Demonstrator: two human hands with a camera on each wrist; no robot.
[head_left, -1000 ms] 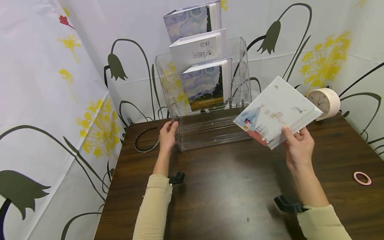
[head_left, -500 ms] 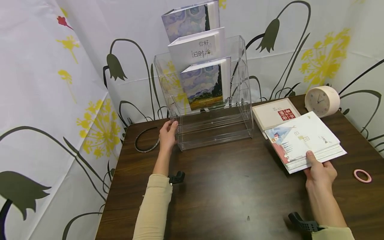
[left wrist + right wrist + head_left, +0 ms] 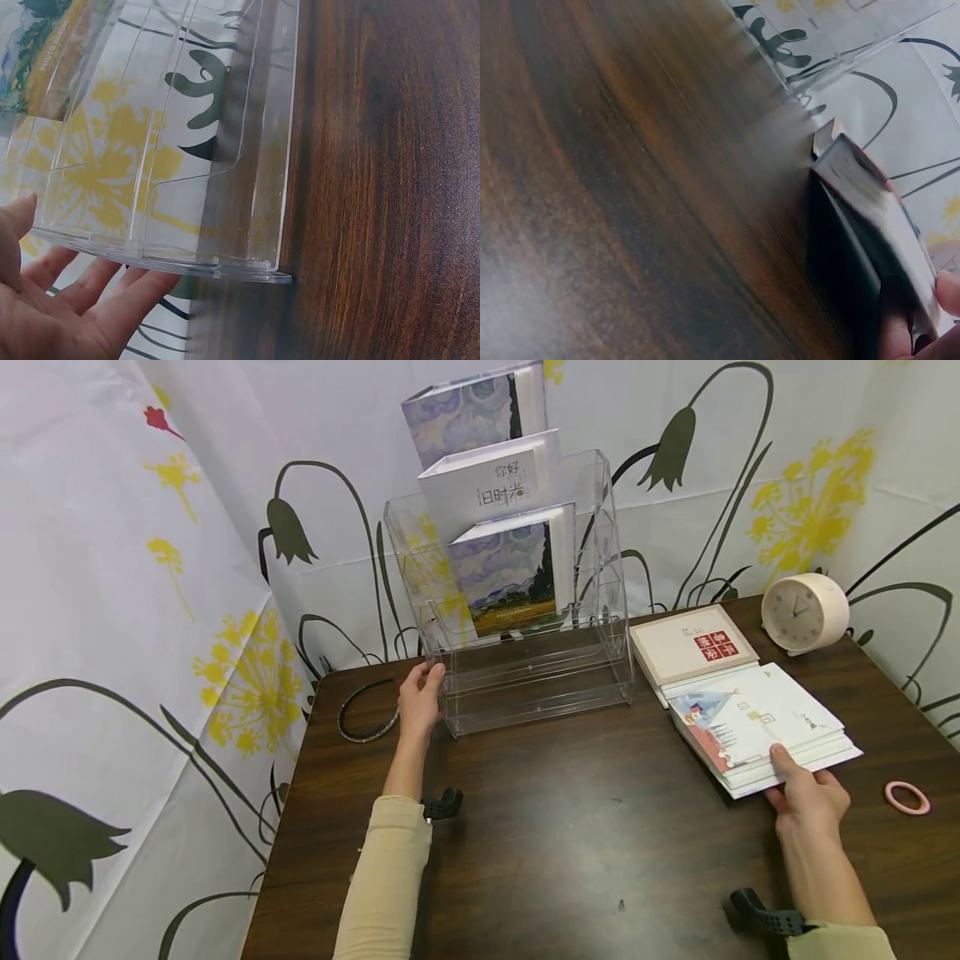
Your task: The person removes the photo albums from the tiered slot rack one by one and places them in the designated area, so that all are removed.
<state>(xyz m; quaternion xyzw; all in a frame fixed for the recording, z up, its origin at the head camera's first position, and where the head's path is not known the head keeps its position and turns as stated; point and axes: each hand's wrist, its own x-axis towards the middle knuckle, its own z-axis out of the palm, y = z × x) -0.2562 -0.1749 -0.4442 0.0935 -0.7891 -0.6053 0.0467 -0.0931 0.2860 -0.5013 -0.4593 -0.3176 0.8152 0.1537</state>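
A clear acrylic rack point(image 3: 525, 677) stands at the table's back, with several photo albums point(image 3: 513, 577) upright in its tiers. At the rack's left side, my left hand point(image 3: 420, 697) holds the side panel, thumb in front and fingers on the outside in the left wrist view. My right hand point(image 3: 813, 802) grips the near edge of a white photo album point(image 3: 765, 718) with a blue and red illustration, thumb on top and fingers underneath. That album's far edge lies against a beige album point(image 3: 697, 643) with red characters. In the right wrist view, a dark gap shows under the held album point(image 3: 877, 202).
A round pale clock point(image 3: 806, 612) stands at the back right, behind the albums. Near the right edge lies a pink ring point(image 3: 907, 797). A dark headband point(image 3: 363, 714) lies left of the rack. Patterned cloth point(image 3: 337, 568) hangs behind the table point(image 3: 540, 852).
My right hand has carried the white album right and down from the air beside the rack to the beige album, which has come into sight. The left hand has stayed at the rack.
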